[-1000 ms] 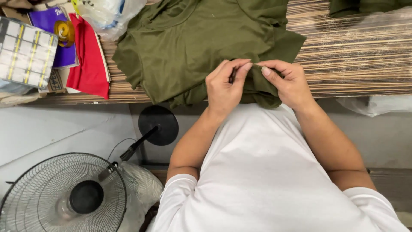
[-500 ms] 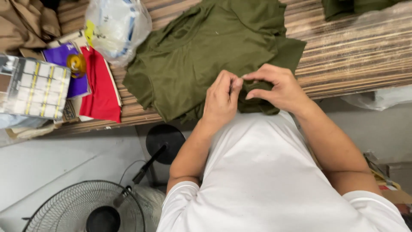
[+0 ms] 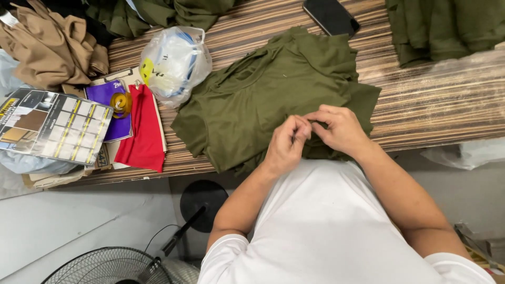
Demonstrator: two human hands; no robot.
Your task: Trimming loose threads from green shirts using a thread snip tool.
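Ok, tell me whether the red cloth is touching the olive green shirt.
Apart. The head view shows a strip of striped table between the red cloth and the olive green shirt.

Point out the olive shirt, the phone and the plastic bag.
olive shirt (image 3: 252,100), head view, on its flat middle panel.
phone (image 3: 331,16), head view, on the middle of its dark screen.
plastic bag (image 3: 173,66), head view, on its bulging clear front.
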